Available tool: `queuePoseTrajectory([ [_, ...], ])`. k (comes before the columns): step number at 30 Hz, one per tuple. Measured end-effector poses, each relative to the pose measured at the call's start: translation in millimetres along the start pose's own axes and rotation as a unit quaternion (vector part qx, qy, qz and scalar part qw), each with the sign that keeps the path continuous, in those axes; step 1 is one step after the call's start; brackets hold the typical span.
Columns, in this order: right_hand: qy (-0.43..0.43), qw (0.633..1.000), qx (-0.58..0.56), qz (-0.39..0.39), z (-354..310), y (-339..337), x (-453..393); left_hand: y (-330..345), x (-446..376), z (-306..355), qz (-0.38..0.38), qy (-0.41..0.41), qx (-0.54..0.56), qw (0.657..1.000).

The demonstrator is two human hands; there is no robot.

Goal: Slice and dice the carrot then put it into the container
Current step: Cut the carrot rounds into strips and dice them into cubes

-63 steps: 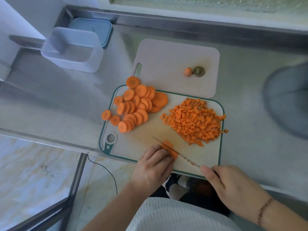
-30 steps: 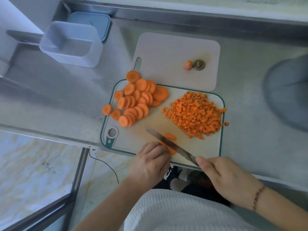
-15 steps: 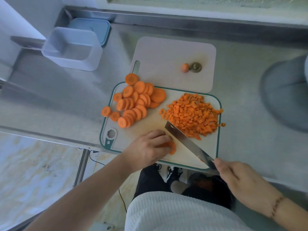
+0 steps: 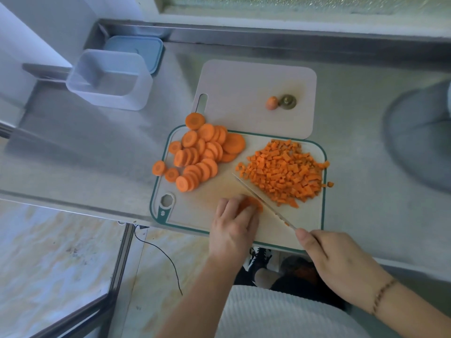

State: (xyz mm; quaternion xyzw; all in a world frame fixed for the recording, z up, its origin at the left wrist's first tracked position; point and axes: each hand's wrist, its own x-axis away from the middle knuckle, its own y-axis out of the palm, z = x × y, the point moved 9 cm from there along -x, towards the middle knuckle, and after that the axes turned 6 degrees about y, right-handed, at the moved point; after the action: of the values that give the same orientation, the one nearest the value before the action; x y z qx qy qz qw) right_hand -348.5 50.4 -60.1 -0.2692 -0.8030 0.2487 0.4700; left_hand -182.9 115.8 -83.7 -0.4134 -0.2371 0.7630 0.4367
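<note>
Two cutting boards lie on the steel tabletop (image 4: 102, 152), and the view runs from a clear plastic container (image 4: 109, 80) standing far left, well apart from them, with a blue lid (image 4: 139, 51) just behind it. Next comes a heap of round carrot slices (image 4: 200, 154) on the left part of the green-rimmed board (image 4: 219, 223); two slices lie off its edge on the metal, and one sits at the joint with the pale board (image 4: 244, 81) behind. Near the front edge of the green-rimmed board, the left hand (image 4: 234, 225) curls its fingertips over a small stack of slices (image 4: 252, 203), pinning it down. Just right of that stack, a knife (image 4: 263, 203) stands edge-down, its blade running diagonally from near the diced pile to the right hand (image 4: 341, 262), which grips the handle with the forefinger stretched along it. Diced carrot (image 4: 288, 172) is heaped on the right half of the board, a few cubes at its rim. Farther back, on the pale board, sit two carrot ends (image 4: 280, 102).
</note>
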Motion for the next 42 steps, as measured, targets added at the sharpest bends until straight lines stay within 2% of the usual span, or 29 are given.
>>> queuePoseTrajectory([
  [3, -0.01, 1.0, 0.015, -0.007, -3, 3, 4, 1, -1, 2, 0.002, 0.009, -0.01, 1.0],
  [10, -0.002, 0.997, 0.063, -0.051, 1, 16, 6, 0, -2, 2, -0.038, 0.095, -0.001, 0.995],
  [13, -0.011, 0.996, 0.079, -0.04, -10, 22, -4, 1, -3, 0, -0.039, 0.111, 0.006, 0.993],
  [19, -0.023, 0.999, 0.039, 0.007, -4, 5, -6, -3, 0, 1, -0.077, 0.12, -0.005, 0.99],
  [26, -0.019, 0.998, 0.052, -0.031, 4, 16, 8, -5, 2, -3, -0.062, 0.105, 0.02, 0.992],
  [30, -0.02, 0.996, 0.086, -0.023, -15, 26, 0, -5, 1, -5, -0.059, 0.102, 0.031, 0.993],
  [34, -0.038, 0.997, 0.061, -0.004, -21, 22, -5, -7, 1, -5, -0.078, 0.11, 0.034, 0.99],
  [42, -0.031, 0.999, 0.018, -0.039, -2, 20, 14, -9, 9, -8, -0.066, 0.117, 0.035, 0.99],
])
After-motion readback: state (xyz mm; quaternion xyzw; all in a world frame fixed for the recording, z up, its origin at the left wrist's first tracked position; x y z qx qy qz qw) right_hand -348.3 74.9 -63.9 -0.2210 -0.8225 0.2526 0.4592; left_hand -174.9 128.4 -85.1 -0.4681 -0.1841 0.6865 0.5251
